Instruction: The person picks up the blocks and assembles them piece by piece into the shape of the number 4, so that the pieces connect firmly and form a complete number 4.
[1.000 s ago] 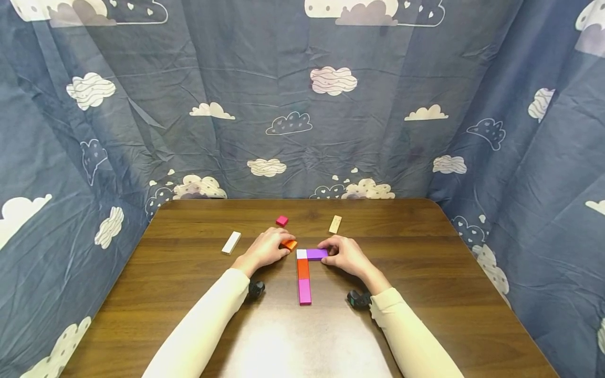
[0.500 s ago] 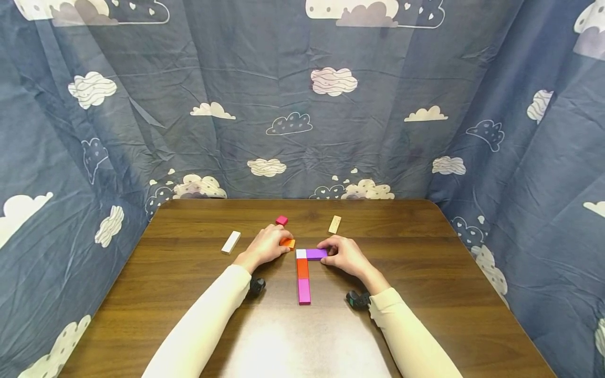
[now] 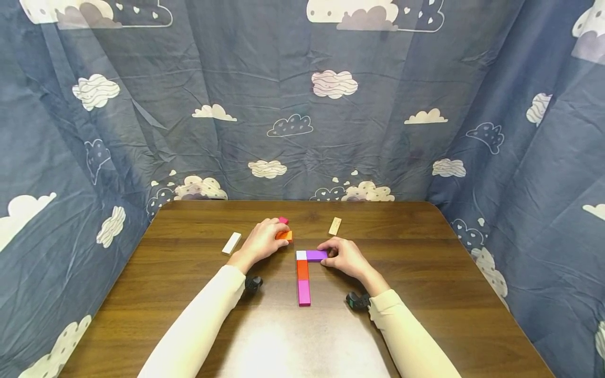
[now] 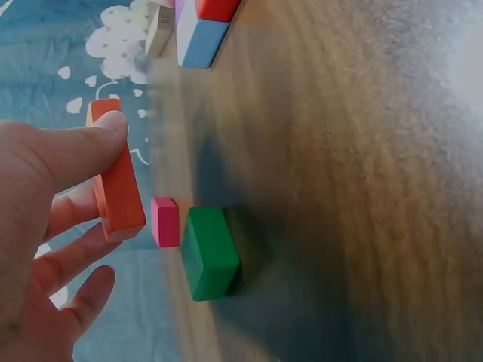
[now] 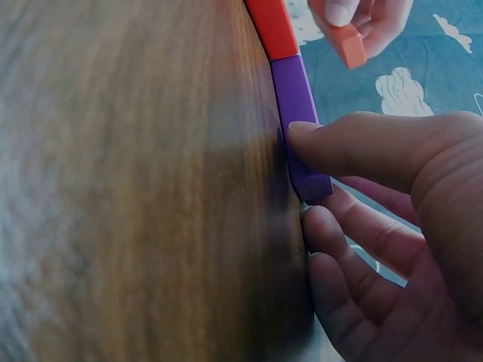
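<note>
In the head view my left hand (image 3: 262, 239) pinches an orange block (image 3: 285, 235) between thumb and fingers. The left wrist view shows this orange block (image 4: 121, 188) held above the table. A green block (image 4: 210, 253) stands below the hand, hidden in the head view. Near it is a small pink block (image 3: 283, 220). Thumb and fingertips of my right hand (image 3: 347, 257) grip the right end of a purple block (image 3: 315, 255). That block butts against a small whitish block (image 3: 301, 255), from which a red block (image 3: 302, 270) and a magenta block (image 3: 304, 293) run toward me.
A white block (image 3: 231, 243) lies on the wooden table (image 3: 402, 325) to the left. Farther back, a pale wooden block (image 3: 335, 226) rests right of centre. Curtains (image 3: 293, 94) with a cloud pattern stand behind the table and at both sides.
My left hand has moved back and slightly left with the orange block, now overlapping the small pink block in the head view. The right hand stays on the purple block.
</note>
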Motion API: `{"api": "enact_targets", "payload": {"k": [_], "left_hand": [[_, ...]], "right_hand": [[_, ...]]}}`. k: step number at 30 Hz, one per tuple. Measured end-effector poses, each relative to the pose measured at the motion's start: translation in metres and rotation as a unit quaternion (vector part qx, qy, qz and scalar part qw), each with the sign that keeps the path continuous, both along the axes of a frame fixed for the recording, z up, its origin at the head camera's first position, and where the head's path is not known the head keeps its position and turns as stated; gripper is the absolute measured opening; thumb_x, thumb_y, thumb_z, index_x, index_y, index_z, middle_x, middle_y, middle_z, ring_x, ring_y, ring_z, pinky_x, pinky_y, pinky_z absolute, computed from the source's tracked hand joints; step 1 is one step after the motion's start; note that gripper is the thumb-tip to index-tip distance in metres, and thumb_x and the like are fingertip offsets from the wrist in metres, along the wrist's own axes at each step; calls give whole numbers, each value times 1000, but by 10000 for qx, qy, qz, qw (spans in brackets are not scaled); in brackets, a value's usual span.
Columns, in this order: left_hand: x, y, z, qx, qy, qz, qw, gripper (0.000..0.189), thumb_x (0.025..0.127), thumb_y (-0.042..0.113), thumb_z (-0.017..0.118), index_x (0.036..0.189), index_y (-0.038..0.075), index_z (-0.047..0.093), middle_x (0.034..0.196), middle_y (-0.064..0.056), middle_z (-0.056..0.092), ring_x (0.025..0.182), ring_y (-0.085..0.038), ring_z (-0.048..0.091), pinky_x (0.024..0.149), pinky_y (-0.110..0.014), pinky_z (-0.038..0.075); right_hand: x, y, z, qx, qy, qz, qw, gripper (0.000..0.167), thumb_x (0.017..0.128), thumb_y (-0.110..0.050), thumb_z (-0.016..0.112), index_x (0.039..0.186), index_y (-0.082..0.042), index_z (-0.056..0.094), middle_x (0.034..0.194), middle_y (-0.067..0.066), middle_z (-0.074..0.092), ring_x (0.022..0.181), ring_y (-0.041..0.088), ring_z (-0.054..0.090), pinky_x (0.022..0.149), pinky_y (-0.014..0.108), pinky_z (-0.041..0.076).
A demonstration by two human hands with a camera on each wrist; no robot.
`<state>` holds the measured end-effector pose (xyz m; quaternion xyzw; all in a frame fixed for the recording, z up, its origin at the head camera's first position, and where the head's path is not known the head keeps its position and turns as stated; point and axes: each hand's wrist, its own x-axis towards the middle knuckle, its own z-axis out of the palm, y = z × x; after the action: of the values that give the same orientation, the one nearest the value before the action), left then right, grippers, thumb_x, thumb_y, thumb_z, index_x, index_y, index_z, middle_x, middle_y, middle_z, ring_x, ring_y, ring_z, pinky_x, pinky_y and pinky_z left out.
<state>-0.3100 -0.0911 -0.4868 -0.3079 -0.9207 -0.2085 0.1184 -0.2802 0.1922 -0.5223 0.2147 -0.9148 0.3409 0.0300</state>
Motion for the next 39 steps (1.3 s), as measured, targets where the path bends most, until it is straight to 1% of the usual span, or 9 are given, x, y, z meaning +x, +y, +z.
{"api": "enact_targets", "payload": {"k": [3, 5, 9, 13, 18, 22, 31, 35, 39], "left_hand": [[4, -1, 0, -9, 116, -84, 9999, 26, 81, 20, 85, 103, 11, 74, 97, -3, 64, 91, -27, 58, 79, -45, 48], [6, -2, -3, -7, 195, -151, 9997, 27, 81, 19, 85, 104, 11, 74, 95, -3, 65, 88, -26, 58, 77, -44, 48], [13, -2, -8, -28, 259, -216, 9994, 29, 80, 20, 86, 106, 11, 75, 98, -3, 66, 87, -25, 59, 76, -43, 49], [20, -2, -12, -1, 231, -223, 9995, 30, 81, 23, 85, 107, 11, 75, 98, -2, 66, 87, -24, 59, 76, -44, 49], [25, -1, -16, 69, 140, -201, 9997, 28, 82, 23, 85, 106, 12, 76, 94, 0, 64, 85, -22, 57, 75, -42, 48], [28, 0, -21, 51, 83, -185, 9998, 29, 82, 24, 84, 107, 12, 76, 94, 0, 64, 85, -21, 56, 74, -41, 48], [30, 5, -32, -168, 133, -173, 9996, 29, 82, 27, 84, 106, 13, 76, 92, 1, 62, 83, -21, 56, 73, -39, 48], [30, 6, -33, -308, 113, -53, 9994, 27, 83, 28, 83, 106, 15, 77, 92, 3, 62, 86, -21, 57, 74, -40, 47], [31, 8, -31, -313, 115, -18, 9994, 26, 82, 27, 84, 104, 15, 77, 90, 3, 61, 87, -22, 57, 73, -40, 45]], "right_hand": [[1, 1, 0, 14, 17, 21, 10000, 36, 74, -13, 87, 108, -16, 77, 86, -5, 67, 76, 11, 60, 69, 30, 47], [1, 1, -1, 14, 19, 35, 10000, 36, 73, -13, 87, 108, -16, 77, 85, -5, 67, 75, 12, 60, 69, 30, 47], [1, 2, -2, 13, -11, 38, 10000, 36, 73, -14, 87, 108, -16, 77, 84, -3, 67, 75, 12, 61, 69, 30, 47], [1, 3, -2, -46, -39, 28, 10000, 36, 74, -13, 87, 109, -15, 77, 84, -2, 67, 76, 14, 61, 69, 31, 46], [1, 3, -3, -69, -11, 34, 10000, 36, 74, -13, 86, 109, -15, 77, 85, -2, 68, 76, 13, 61, 70, 31, 47], [0, 3, -4, -81, -9, 47, 10000, 36, 74, -13, 86, 109, -14, 77, 87, -1, 68, 76, 13, 61, 70, 31, 47], [0, 3, -4, -64, -19, 54, 10000, 36, 74, -14, 87, 108, -16, 77, 85, -4, 67, 75, 10, 59, 70, 30, 47], [1, 2, -2, -91, -11, 69, 9999, 36, 74, -14, 86, 108, -16, 77, 86, -2, 68, 75, 11, 59, 70, 30, 47], [1, 1, 0, -93, -7, 63, 9999, 35, 74, -14, 86, 108, -15, 77, 89, 0, 69, 76, 11, 60, 70, 31, 47]]}}
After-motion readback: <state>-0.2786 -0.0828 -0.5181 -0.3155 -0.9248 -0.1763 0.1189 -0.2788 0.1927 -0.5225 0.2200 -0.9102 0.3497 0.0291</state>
